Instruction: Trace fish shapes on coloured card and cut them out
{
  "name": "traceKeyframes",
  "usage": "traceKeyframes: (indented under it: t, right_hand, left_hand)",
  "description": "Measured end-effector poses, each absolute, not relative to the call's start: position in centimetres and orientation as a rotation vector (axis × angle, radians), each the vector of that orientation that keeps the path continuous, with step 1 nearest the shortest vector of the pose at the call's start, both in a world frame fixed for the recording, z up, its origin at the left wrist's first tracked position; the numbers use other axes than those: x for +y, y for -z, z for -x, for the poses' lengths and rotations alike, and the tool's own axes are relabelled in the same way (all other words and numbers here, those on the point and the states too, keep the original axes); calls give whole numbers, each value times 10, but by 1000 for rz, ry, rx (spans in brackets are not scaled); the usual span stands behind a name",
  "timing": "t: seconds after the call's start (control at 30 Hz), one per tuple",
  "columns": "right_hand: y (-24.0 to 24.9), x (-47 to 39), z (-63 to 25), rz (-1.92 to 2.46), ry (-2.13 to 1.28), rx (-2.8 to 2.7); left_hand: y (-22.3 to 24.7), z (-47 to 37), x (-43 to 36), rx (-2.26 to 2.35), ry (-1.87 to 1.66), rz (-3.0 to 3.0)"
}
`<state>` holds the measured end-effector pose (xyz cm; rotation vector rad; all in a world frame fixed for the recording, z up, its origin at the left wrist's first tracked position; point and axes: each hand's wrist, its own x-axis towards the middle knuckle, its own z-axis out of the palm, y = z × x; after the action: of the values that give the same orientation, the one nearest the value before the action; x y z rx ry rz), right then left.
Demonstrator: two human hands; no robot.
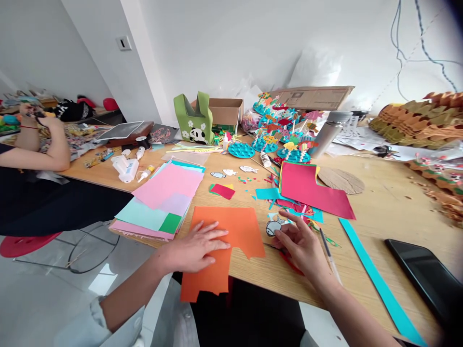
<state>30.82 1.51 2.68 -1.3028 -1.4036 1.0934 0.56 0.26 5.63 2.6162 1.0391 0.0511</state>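
Flat on an orange paper [246, 229] with cut-out edges lies my left hand [197, 248], its fingers spread. The paper hangs partly over the table's front edge. To its right, my right hand [298, 241] has its thumb and fingertips at a small grey-blue paper fish [274, 227], which looks pinched between them. Red-handled scissors [292, 264] lie partly hidden under this hand. Farther back on the table are white and blue fish cut-outs [248, 169] and small red and green paper pieces [223, 191].
A stack of coloured paper [170, 185] is at left, red sheets [307, 188] at right. Also around: a pen [329, 255], blue strip [376, 279], black phone [427, 274], steel bottle [330, 132] and green panda bag [195, 120]. A person's arms [54, 144] show at far left.
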Motion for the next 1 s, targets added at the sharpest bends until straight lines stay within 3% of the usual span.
traceKeyframes:
  t: [0.23, 0.4, 0.63, 1.0]
  right_hand:
    - [-34, 17, -292, 1346, -1179, -1247]
    - [-36, 10, -273, 1500, -964, -1392]
    - [-33, -15, -249, 1514, -997, -1310]
    - [-20, -31, -235, 1686, -681, -1458]
  left_hand:
    - [-48, -17, 26, 1158, -188, -2543]
    - [-52, -32, 18, 1300, -207, -2623]
    - [-37, -61, -11, 1356, -682, -2559]
    - [-27, -59, -17, 1293, -435, -2704]
